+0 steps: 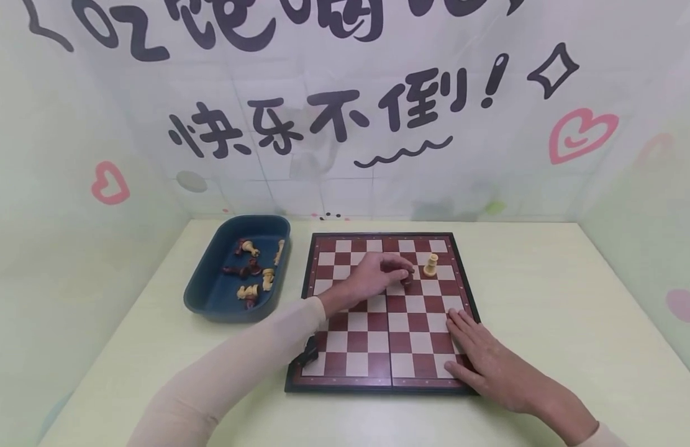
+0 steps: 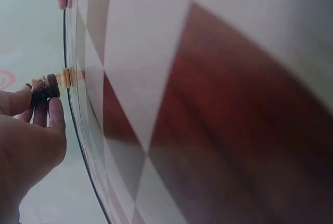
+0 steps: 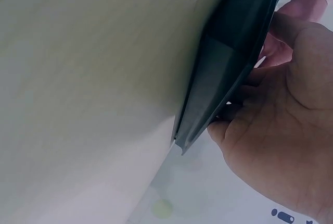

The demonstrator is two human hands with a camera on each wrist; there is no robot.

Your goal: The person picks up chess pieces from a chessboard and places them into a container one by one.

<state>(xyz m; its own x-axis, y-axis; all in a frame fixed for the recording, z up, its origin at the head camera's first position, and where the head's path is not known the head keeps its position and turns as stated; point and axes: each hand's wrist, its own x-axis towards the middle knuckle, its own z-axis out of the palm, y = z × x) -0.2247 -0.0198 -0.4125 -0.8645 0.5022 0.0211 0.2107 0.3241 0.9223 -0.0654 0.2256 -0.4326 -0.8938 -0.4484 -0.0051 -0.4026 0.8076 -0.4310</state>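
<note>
My left hand reaches over the chessboard and pinches a dark red-brown chess piece between thumb and fingers. In the left wrist view, that dark piece shows its round base, while the fingers cover much of the rest. Just right of it on the board stands a cream rook, upright. My right hand rests with extended fingers across the board's right edge, close to the front corner. From the right wrist view, its palm is beside the board's dark side.
At the board's left is a blue bin with several cream and dark chess pieces lying in it. A small black object shows beside the left sleeve. A printed cloth hangs behind the pale table.
</note>
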